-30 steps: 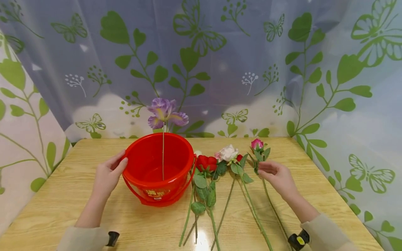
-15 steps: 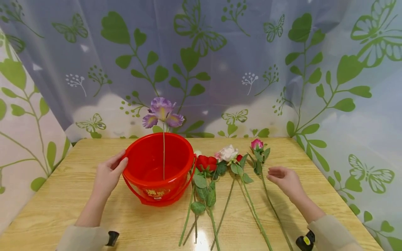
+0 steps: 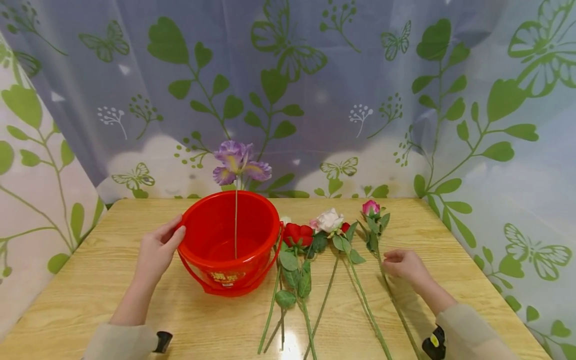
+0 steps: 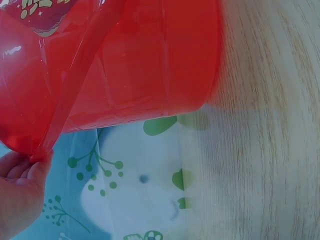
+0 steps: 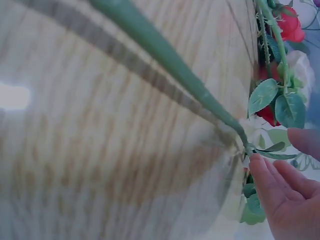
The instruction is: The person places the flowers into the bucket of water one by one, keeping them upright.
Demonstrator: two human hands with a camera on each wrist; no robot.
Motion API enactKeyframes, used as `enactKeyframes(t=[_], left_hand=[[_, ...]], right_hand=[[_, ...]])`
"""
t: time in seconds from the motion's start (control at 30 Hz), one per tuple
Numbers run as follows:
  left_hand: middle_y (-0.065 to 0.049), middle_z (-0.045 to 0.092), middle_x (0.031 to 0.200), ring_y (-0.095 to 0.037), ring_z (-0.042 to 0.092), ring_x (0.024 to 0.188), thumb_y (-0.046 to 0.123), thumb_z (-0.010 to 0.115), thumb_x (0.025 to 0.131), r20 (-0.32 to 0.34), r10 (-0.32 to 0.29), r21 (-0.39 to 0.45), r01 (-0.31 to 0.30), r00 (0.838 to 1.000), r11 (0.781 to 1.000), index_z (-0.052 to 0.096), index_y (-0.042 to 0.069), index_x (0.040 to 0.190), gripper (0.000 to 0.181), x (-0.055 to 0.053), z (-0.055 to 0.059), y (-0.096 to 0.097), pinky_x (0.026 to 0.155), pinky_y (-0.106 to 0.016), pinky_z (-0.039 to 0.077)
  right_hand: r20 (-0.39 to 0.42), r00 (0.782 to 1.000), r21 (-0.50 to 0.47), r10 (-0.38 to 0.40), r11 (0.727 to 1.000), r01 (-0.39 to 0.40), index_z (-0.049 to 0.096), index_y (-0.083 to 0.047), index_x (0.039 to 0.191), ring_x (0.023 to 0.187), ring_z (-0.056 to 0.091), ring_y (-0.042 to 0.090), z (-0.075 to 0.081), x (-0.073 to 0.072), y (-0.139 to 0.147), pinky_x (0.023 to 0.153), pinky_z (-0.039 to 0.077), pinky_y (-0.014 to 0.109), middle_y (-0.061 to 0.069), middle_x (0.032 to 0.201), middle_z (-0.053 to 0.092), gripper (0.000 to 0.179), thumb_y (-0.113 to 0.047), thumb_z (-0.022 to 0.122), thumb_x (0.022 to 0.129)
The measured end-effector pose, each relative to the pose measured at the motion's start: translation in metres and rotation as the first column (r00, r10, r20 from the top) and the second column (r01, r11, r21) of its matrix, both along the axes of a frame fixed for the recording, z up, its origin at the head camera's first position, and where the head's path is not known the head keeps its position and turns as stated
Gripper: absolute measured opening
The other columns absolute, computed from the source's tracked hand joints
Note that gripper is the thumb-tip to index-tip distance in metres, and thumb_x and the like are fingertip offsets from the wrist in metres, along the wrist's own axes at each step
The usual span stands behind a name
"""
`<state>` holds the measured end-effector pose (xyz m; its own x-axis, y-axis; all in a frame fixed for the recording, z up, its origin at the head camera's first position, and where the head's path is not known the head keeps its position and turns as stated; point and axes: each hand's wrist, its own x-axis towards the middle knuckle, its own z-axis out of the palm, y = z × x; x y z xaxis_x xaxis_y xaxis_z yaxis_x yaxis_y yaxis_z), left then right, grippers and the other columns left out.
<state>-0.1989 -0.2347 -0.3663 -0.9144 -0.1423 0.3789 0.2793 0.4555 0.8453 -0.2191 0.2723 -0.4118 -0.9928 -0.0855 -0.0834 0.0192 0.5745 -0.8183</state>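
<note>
My left hand [image 3: 155, 247] grips the left rim of a red plastic bucket [image 3: 211, 250]. In the left wrist view, its fingers and thumb pinch the rim where the handle [image 4: 75, 75] joins. A purple iris [image 3: 238, 162] stands upright in the bucket, its bloom above the rim. My right hand [image 3: 407, 270] is at the stem of a pink rose [image 3: 371, 207] lying furthest right on the table. The right wrist view has the fingertips [image 5: 257, 162] at the green stem [image 5: 175, 65], with the thumb apart from them.
Between bucket and pink rose lie a red flower [image 3: 298, 234], a pale rose [image 3: 328, 220] and other stems, ends toward me. The wooden table [image 3: 99, 280] backs onto a patterned curtain [image 3: 306, 110]. Another curtain hangs along the right side.
My right hand drew back to the right from the pink rose's leaves, then came down and left to its stem. My left hand stays on the bucket; the iris sways slightly.
</note>
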Motion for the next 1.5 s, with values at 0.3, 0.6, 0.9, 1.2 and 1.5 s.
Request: enactKeyframes(t=[0.3, 0.6, 0.9, 1.2, 1.5], left_hand=[[-0.021, 0.052, 0.118, 0.004, 0.049, 0.094, 0.016, 0.054, 0.089, -0.011, 0.005, -0.006, -0.005, 1.000, 1.000, 0.049, -0.008, 0.122, 0.041, 0.000, 0.000, 0.001, 0.072, -0.010, 0.043], [-0.021, 0.052, 0.117, 0.004, 0.050, 0.094, 0.016, 0.054, 0.089, -0.016, 0.009, -0.016, -0.009, 1.000, 1.000, 0.049, -0.008, 0.122, 0.041, 0.000, 0.000, 0.000, 0.072, -0.010, 0.043], [-0.023, 0.052, 0.116, 0.013, 0.047, 0.088, 0.012, 0.055, 0.088, -0.030, 0.005, -0.004, -0.005, 1.000, 1.000, 0.050, -0.008, 0.121, 0.038, 0.000, 0.000, 0.001, 0.071, -0.009, 0.043], [-0.022, 0.052, 0.116, 0.011, 0.049, 0.090, 0.013, 0.056, 0.088, -0.031, 0.006, 0.003, -0.006, 1.000, 1.000, 0.051, -0.006, 0.121, 0.039, 0.001, 0.000, 0.002, 0.071, -0.008, 0.043], [-0.022, 0.053, 0.116, 0.014, 0.046, 0.089, 0.013, 0.056, 0.087, -0.040, 0.013, -0.002, -0.013, 0.999, 1.000, 0.051, -0.007, 0.120, 0.038, 0.000, -0.001, 0.001, 0.071, -0.007, 0.042]], right_hand=[[0.112, 0.993, -0.025, -0.030, 0.999, 0.033, 0.042, 0.022, 0.113, 0.075, 0.060, 0.025, -0.010, -0.005, 0.000, 0.064, 0.052, 0.035, 0.027, 0.095, 0.056, 0.043, -0.003, 0.058, 0.082], [0.119, 0.991, 0.032, -0.056, 0.998, 0.053, 0.047, 0.020, 0.108, 0.071, 0.059, 0.020, -0.014, -0.011, 0.000, 0.060, 0.053, 0.032, 0.028, 0.097, 0.055, 0.040, -0.004, 0.061, 0.080], [0.119, 0.990, 0.025, -0.079, 0.997, 0.076, 0.052, 0.019, 0.100, 0.066, 0.058, 0.016, -0.018, -0.014, -0.001, 0.059, 0.053, 0.031, 0.020, 0.087, 0.056, 0.031, 0.001, 0.061, 0.077], [0.090, 0.992, 0.021, -0.088, 0.996, 0.086, 0.054, 0.020, 0.099, 0.062, 0.057, 0.015, -0.014, -0.011, 0.001, 0.057, 0.052, 0.029, 0.017, 0.082, 0.059, 0.029, 0.001, 0.059, 0.078], [0.080, 0.994, -0.099, -0.068, 0.992, 0.075, 0.044, 0.023, 0.111, 0.077, 0.060, 0.023, 0.009, -0.004, 0.002, 0.067, 0.052, 0.033, 0.020, 0.091, 0.059, 0.036, 0.000, 0.052, 0.085]])
